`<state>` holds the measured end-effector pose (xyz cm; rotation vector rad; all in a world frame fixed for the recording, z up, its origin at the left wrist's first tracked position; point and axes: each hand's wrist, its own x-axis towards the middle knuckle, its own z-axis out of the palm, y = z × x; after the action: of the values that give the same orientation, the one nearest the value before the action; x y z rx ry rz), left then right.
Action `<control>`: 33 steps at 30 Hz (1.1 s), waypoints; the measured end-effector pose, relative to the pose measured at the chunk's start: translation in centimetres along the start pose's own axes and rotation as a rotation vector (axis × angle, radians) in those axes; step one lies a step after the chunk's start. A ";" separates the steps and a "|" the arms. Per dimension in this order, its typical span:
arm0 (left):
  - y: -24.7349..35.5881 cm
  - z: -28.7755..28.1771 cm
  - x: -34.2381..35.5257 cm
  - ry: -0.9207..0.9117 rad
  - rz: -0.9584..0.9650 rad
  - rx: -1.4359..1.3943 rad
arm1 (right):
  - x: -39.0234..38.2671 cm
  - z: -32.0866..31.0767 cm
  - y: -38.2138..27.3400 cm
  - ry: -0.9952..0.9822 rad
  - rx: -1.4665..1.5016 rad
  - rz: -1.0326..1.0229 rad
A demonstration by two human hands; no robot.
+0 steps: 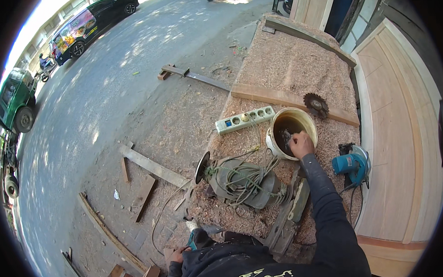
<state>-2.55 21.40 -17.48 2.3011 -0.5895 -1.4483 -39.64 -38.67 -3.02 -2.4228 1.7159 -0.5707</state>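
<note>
My right hand (301, 144) reaches into a cream bucket (309, 123) of dark liquid, fingers closed on something small and greyish that I cannot make out. My left hand (176, 255) is low at the left, fingers curled by my body next to a teal object (191, 246); what it holds is unclear. Left of the bucket is a white power strip (238, 121). Below it lies a grey motor machine (250, 186) with tangled cords and a disc. A teal power tool (345, 166) sits right of my right arm. A toothed saw blade (316, 105) rests on a wooden beam (273, 94).
Shavings cover the bench (287, 58), with a timber (310, 36) at its far end. Pale door panels (397, 127) stand at the right. Boards (151, 165) lie on the pavement. Beyond are a road (107, 69), a black van (95, 23), a green vehicle (13, 102) and a motorbike rider (45, 64).
</note>
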 end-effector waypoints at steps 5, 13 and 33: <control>1.1 -0.6 -0.8 0.001 -0.028 0.068 | -1.3 0.4 0.2 -0.012 0.285 0.148; -7.4 -1.4 7.5 -0.277 0.234 0.069 | -5.6 -4.1 2.2 0.213 1.086 0.414; 21.6 -11.6 -1.6 -0.406 0.465 -0.323 | -33.6 -11.2 -17.5 0.131 0.873 0.621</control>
<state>3.99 4.81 -0.57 1.5055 -0.8608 -1.6288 -37.96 0.04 4.79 -1.2192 1.6363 -1.0844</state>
